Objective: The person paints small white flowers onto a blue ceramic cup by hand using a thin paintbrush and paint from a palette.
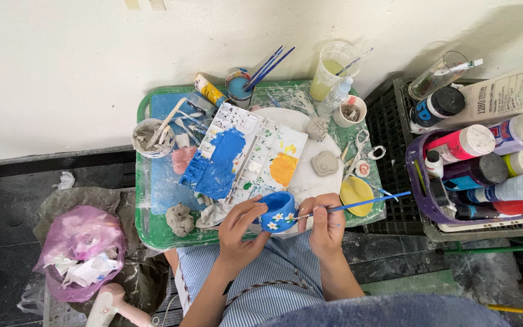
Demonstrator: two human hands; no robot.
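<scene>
A person sits over a green tray (146, 181) that serves as the work surface, painting a small blue clay cup (278, 212). The left hand (240, 227) is wrapped around the cup, tilting its flowered side toward the brush — a steadying grip. The right hand (325, 224) pinches a blue-handled paintbrush (358, 204) like a pencil, tip touching the cup's white flowers. At twelve o'clock from the cup lies an open paint palette (243, 154) smeared blue and orange, close for reloading. A yellow dish (356, 195) sits at two o'clock, a grey clay lump (180, 218) at nine — and a purple basket (419, 181) of paint bottles at three.
</scene>
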